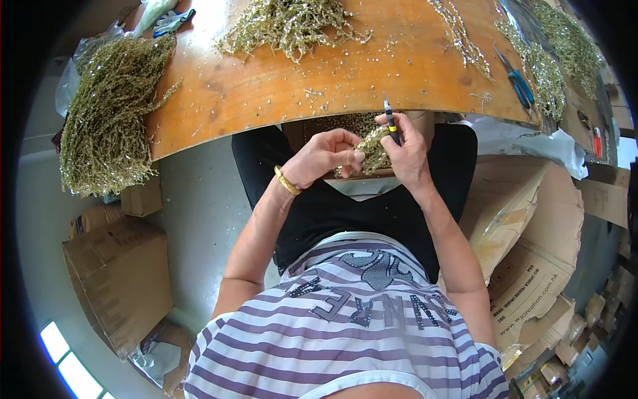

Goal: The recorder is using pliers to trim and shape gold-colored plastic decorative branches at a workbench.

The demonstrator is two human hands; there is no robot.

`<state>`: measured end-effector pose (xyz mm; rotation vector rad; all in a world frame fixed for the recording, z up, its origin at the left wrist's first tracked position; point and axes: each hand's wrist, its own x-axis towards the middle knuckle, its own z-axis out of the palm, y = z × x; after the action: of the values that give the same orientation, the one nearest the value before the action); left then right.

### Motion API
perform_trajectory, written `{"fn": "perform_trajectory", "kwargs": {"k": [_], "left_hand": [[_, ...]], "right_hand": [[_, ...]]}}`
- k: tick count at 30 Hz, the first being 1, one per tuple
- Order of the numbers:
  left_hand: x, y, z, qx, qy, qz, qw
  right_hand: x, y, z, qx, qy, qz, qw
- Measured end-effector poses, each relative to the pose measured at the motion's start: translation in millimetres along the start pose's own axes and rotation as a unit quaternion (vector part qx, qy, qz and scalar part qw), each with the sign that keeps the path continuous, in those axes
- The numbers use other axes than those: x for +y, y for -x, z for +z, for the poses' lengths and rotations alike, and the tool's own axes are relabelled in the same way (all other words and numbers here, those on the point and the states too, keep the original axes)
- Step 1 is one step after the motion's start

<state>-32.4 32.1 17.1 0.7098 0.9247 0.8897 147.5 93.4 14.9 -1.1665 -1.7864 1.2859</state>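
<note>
Just below the table's edge, my left hand (327,157) is closed, fingertips pinching a glittery gold sprig (375,150). The sprig stretches between both hands, over my lap. My right hand (407,150) is closed around a slim pointed tool, like a craft knife (391,126), with a dark handle, a yellow band and a metal tip pointing away from me. That hand's fingers also touch the sprig. Beneath the hands, partly hidden by them, is an open brown box (297,135) with gold bits inside.
The curved wooden table (219,100) carries scattered gold bits. A big gold bunch (113,113) hangs over its left edge; another pile (289,26) lies at the back. Blue-handled pliers (518,85) lie at right, near loose gold strands (462,36). Cardboard boxes (123,286) stand on both sides.
</note>
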Motion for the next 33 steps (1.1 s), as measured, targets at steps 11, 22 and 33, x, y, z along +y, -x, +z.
{"fn": "perform_trajectory", "kwargs": {"k": [11,22,33], "left_hand": [[9.4,11.0,9.6,0.065,-0.198,0.052,0.977],[29.2,16.0,8.6,-0.115,0.208,0.128,0.963],[35.2,46.5,-9.0,-0.101,0.253,-0.067,0.960]], "right_hand": [[2.8,0.8,-7.8,-0.009,-0.172,0.070,0.983],[18.0,8.7,9.8,0.020,0.106,-0.133,0.985],[-21.6,11.4,6.2,0.008,-0.516,0.185,0.836]]}}
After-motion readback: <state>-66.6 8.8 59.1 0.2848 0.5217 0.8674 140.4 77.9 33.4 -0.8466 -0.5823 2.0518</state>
